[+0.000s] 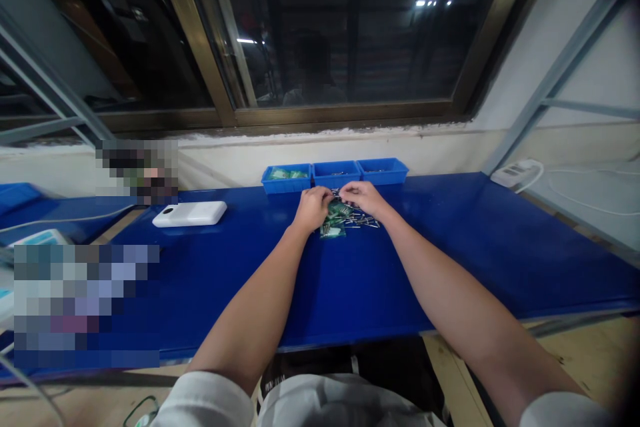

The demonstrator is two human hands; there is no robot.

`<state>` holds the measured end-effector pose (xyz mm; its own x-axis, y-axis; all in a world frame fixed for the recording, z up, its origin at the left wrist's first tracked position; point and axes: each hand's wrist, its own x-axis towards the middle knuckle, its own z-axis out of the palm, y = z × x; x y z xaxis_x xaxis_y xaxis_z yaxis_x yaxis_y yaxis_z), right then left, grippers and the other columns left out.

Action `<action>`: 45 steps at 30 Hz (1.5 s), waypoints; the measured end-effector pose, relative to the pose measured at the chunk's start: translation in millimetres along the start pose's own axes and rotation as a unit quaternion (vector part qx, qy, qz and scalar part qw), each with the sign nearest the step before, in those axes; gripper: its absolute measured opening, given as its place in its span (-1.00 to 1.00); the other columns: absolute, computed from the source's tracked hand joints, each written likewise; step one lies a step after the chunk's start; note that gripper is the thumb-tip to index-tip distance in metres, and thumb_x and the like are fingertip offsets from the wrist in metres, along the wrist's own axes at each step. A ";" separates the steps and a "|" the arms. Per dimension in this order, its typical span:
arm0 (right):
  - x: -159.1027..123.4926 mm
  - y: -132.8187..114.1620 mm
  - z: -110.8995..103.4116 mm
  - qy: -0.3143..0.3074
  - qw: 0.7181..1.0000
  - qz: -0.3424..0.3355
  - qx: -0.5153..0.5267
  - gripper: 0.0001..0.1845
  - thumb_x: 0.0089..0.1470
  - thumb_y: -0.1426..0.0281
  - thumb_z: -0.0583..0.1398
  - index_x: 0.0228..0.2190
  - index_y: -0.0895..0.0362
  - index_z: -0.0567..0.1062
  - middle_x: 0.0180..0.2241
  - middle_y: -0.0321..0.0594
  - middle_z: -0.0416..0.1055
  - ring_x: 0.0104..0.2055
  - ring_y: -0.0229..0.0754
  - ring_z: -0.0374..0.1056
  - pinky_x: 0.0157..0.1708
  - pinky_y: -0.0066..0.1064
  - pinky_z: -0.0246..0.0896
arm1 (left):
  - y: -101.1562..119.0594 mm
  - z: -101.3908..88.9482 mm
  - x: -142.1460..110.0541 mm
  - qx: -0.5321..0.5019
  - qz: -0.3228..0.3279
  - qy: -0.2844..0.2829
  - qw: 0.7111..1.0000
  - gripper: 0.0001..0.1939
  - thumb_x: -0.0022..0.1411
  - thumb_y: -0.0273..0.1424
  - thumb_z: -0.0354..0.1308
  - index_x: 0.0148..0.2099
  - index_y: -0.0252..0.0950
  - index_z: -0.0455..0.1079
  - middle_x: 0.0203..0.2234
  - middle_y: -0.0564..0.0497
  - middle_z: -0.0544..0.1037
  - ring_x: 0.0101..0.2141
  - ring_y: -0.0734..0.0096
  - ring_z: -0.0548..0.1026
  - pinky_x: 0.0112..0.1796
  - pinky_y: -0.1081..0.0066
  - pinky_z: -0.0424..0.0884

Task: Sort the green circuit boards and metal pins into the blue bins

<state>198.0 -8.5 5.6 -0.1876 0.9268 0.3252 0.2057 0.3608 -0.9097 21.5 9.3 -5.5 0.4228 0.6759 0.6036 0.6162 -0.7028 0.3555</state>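
Note:
My left hand (315,207) is closed, its fingers curled together over a small pile on the blue table (240,280). Close to it on the right, my right hand (364,197) pinches thumb and fingers together over the same pile. Thin metal pieces show between the fingertips, but whether either hand grips one is too small to tell. Below the hands lie loose metal pieces like screws (367,221) and small clear bags with green on them (333,230). Just behind stand three blue bins in a row: the left bin (287,185) holds similar green bags, the middle bin (325,179) and right bin (395,177) small metal pieces.
A white power bank-like device (190,213) lies on the table to the left. A white power strip (515,172) with a cable sits at the right rear. Grey metal frame bars (565,67) rise at both sides, and a window (350,33) is behind the table.

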 end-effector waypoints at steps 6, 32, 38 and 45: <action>3.4 0.5 -4.9 0.056 0.997 0.041 0.013 -0.68 -0.17 0.14 0.23 -0.59 0.17 0.45 -0.67 -0.30 0.34 -0.62 -0.33 0.20 -0.60 -0.48 0.07 | -1.5 -2.3 -0.5 -0.029 -0.011 0.037 0.999 -0.79 0.26 -0.35 0.00 -0.17 -0.29 0.42 -0.27 -0.05 0.53 -0.22 0.34 0.47 -0.13 0.36 0.33; 6.2 23.5 -8.6 0.044 0.913 0.051 -0.403 -0.71 -0.03 0.29 0.17 -0.27 0.12 0.56 -0.20 -0.06 0.46 -0.13 -0.04 0.35 -0.14 -0.32 0.20 | -8.8 1.2 -4.9 0.043 -0.120 -0.062 0.990 -0.50 0.24 -0.11 -0.08 0.07 -0.31 0.32 -0.02 -0.15 0.42 -0.01 0.14 0.37 0.00 0.25 0.27; 6.0 23.1 -7.7 0.054 0.924 0.083 -0.368 -0.84 -0.10 0.31 0.21 -0.41 0.08 0.55 -0.40 -0.21 0.50 -0.32 -0.16 0.37 -0.33 -0.42 0.20 | -5.6 -0.7 -4.9 0.048 -0.118 -0.067 0.990 -0.53 0.25 -0.12 -0.09 0.05 -0.31 0.34 -0.03 -0.14 0.43 -0.04 0.16 0.39 -0.02 0.25 0.29; 8.3 25.3 -8.1 0.055 0.927 0.099 -0.358 -0.78 -0.13 0.37 0.20 -0.36 0.10 0.56 -0.39 -0.20 0.51 -0.30 -0.17 0.38 -0.30 -0.44 0.18 | -5.4 -0.4 -4.8 0.049 -0.112 -0.071 0.990 -0.55 0.25 -0.12 -0.09 0.03 -0.28 0.35 -0.04 -0.12 0.43 -0.05 0.19 0.40 -0.03 0.27 0.29</action>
<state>209.4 9.2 -12.6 0.0126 0.9728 0.2314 0.8182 0.1230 -0.5617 15.9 9.8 -10.1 0.3521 0.8417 0.4092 0.7642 -0.5110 0.3935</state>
